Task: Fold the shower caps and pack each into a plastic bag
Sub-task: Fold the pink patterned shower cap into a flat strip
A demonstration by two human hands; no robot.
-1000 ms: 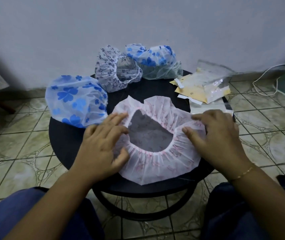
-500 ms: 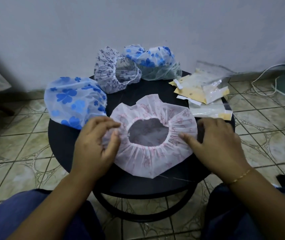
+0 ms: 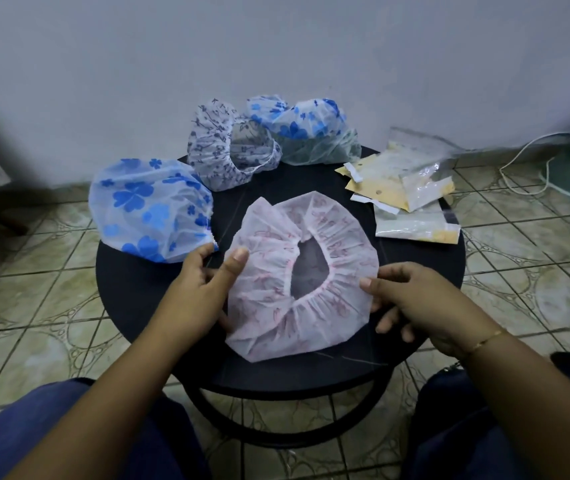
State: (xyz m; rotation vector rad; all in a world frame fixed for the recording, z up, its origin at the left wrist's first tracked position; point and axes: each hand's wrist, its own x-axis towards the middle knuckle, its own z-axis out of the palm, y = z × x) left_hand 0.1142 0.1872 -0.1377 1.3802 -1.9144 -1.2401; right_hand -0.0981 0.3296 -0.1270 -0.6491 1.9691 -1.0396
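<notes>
**Q:** While the pink shower cap (image 3: 276,271) sits near the front of the round black table (image 3: 131,299), which way does it face?

**A:** Elastic opening up, toward the camera; the cap lies spread out, slightly longer from far edge to near edge.

**Q:** Pose of the hands?

**A:** Both forearms reach in from below. The left hand (image 3: 200,289) pinches the cap's left edge (thumb on top). The right hand (image 3: 415,299) pinches the right edge, thumb above, fingers beneath.

**Q:** Surroundings?

**A:** Three patterned caps (image 3: 151,209) behind; plastic bags (image 3: 411,188) far right.
</notes>
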